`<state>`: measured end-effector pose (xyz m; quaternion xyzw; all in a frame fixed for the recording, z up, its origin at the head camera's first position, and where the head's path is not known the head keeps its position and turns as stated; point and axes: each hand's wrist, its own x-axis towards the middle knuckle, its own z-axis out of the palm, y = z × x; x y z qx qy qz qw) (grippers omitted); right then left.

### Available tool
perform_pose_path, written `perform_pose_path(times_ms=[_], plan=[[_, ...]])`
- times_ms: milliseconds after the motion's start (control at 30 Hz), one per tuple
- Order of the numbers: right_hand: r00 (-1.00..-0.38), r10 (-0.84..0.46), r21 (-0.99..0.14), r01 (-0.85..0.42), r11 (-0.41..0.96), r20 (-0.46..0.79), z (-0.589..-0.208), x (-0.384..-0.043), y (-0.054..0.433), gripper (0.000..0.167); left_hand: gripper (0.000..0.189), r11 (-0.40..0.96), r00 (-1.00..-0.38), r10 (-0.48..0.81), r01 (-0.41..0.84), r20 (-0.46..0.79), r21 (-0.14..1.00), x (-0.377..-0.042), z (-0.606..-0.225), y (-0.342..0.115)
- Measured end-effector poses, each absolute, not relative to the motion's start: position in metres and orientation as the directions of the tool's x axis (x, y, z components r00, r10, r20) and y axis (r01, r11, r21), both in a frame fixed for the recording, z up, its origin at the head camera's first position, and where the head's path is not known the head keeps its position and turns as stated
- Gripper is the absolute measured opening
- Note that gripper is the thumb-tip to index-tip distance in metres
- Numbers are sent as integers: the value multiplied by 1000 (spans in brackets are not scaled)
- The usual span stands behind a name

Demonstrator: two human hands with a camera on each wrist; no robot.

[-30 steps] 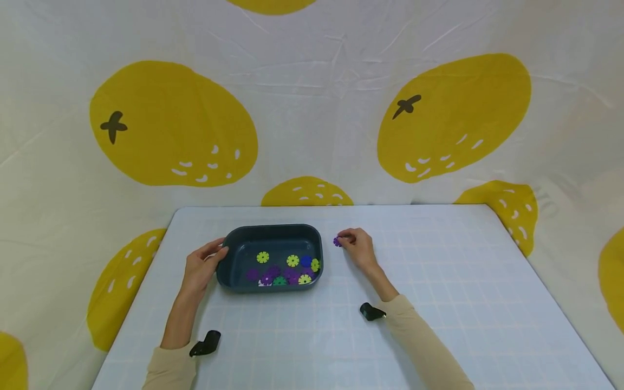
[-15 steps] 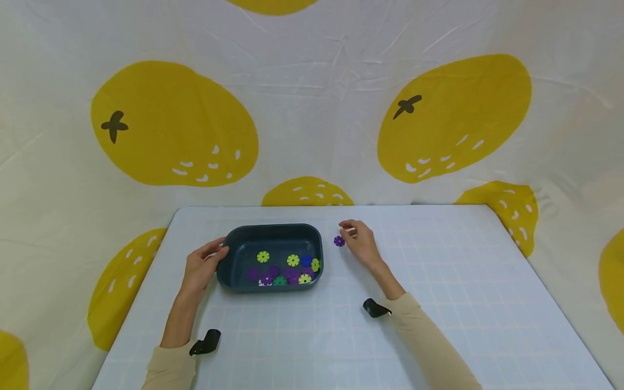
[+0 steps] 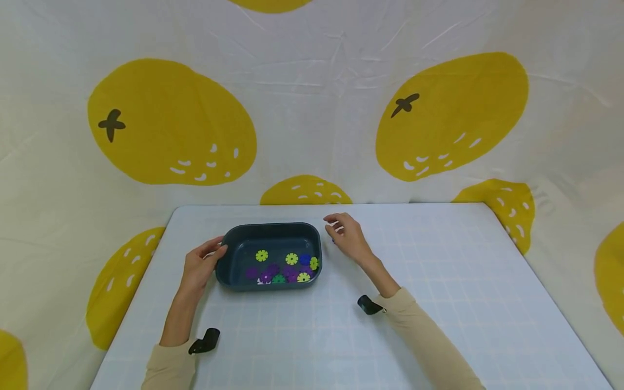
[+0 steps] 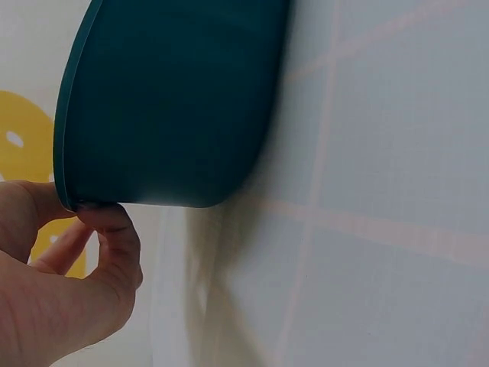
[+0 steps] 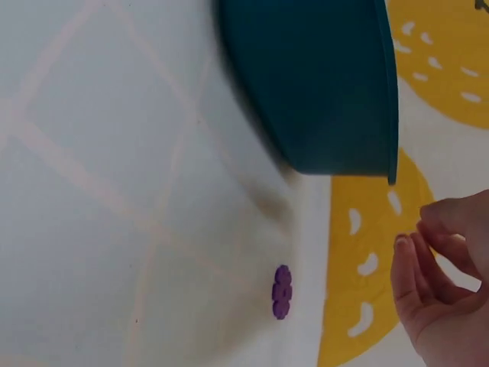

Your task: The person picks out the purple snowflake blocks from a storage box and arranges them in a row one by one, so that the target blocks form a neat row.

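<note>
At the left end of a dark teal plastic tub (image 3: 273, 234), my left hand (image 3: 199, 265) holds the rim between thumb and fingers. Inside lie several flower-shaped discs: yellow discs (image 3: 291, 259), purple discs (image 3: 266, 277), a blue disc (image 3: 305, 259) and a green disc (image 3: 279, 279). My right hand (image 3: 349, 237) hovers just right of the tub, its fingers loosely bent around nothing. A single purple disc (image 5: 282, 292) lies on the table below that hand in the right wrist view. In the head view, the right hand hides nearly all of this disc.
A white table (image 3: 439, 281) with a faint grid spreads out around the tub. Behind it hangs a pale cloth (image 3: 312, 119) printed with large yellow fruit. Small black wrist cameras (image 3: 205, 341) sit at both sleeves.
My right hand has let go of the purple disc, leaving it on the table, then risen and shifted left toward the tub. The left hand stays at the rim.
</note>
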<state>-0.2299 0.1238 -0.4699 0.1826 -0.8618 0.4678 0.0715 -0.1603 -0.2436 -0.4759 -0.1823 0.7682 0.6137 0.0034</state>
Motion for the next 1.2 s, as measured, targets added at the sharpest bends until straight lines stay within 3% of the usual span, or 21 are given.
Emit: perform_pose_path(times_ms=[267, 533, 900, 1200], plan=[[-865, -369, -736, -490, 467, 341, -460, -227, 107, 24, 50, 184, -936, -272, -280, -225, 942, -160, -476, -246], [-766, -496, -693, -615, 376, 410, -458, -224, 88, 24, 51, 201, -942, -268, -262, -204, 944, -158, -475, -248], [-662, -690, -634, -674, 378, 292, -463, -213, 73, 27, 51, 182, -939, -266, -269, -216, 946, -160, -481, -247], [-620, -774, -636, -650, 415, 129, -462, -207, 64, 28, 50, 168, -942, -263, -260, -211, 951, -162, -481, -246]])
